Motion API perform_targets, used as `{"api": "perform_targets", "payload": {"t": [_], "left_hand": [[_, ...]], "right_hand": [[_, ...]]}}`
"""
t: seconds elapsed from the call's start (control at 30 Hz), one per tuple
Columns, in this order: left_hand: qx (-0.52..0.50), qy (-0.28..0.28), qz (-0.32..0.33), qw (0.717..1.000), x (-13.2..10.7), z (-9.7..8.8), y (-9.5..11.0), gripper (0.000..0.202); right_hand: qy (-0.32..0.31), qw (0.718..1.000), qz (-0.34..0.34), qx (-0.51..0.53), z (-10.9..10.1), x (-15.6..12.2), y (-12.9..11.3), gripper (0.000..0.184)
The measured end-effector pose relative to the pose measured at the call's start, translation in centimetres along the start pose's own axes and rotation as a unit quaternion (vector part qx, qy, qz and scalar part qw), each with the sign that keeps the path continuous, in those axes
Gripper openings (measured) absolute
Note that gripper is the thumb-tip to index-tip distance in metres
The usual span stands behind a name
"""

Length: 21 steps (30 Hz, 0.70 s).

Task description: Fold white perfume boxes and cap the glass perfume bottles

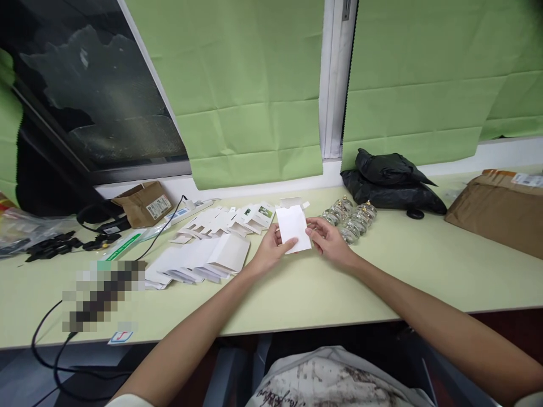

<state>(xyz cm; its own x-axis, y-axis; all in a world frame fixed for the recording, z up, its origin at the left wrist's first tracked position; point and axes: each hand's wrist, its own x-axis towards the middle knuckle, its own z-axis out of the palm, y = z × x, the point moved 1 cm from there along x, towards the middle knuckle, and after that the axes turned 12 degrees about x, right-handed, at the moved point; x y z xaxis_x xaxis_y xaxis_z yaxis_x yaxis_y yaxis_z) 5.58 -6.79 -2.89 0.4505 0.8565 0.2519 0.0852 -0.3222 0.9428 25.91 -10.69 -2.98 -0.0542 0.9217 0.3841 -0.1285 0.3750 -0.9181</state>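
Both hands meet over the middle of the pale green table (297,294), holding a small white flat carton (293,228) between them just above the tabletop. The left hand (271,252) pinches its lower left edge, thumb lying across the front face and the other fingers hidden behind the card. The right hand (328,242) grips the right edge, its fingertips curled against the card's side; how far they reach behind it cannot be seen. The carton's top flap stands open and partly merges with the white cartons behind it, so its outline there is hard to trace. Just left of the hands lies a fanned stack of flat white cartons (199,259), with a further row of folded cartons (231,219), some printed, beyond it. Just right of the hands stands a cluster of small glass jars (350,217); their contents are too small to make out. Behind the jars sits a crumpled black plastic bag (388,178). A brown parcel (498,206) is cut off by the right edge. A blurred patch (102,294) at the left hides whatever lies there, with a black cable (51,339) trailing from it.
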Motion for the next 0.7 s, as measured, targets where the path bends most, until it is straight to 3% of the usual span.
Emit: {"api": "perform_targets", "payload": {"t": [0.1,0.37,0.57,0.7], "left_hand": [[0.018,-0.014,-0.016,1.000,-0.1,0.3,0.1,0.078],[0.022,-0.009,-0.029,0.999,-0.3,0.3,0.6,0.073],[0.059,-0.055,0.029,0.996,-0.6,0.5,0.2,0.070],[0.078,-0.072,0.031,0.994,-0.7,0.3,0.3,0.068]], "right_hand": [[0.002,1.000,0.003,0.002,0.1,-0.1,-0.2,0.043],[-0.016,0.999,0.021,0.025,-0.1,0.3,-0.1,0.045],[-0.058,0.998,0.031,-0.019,-0.1,0.0,0.4,0.043],[-0.086,0.996,0.010,-0.009,-0.2,0.3,0.9,0.041]]}}
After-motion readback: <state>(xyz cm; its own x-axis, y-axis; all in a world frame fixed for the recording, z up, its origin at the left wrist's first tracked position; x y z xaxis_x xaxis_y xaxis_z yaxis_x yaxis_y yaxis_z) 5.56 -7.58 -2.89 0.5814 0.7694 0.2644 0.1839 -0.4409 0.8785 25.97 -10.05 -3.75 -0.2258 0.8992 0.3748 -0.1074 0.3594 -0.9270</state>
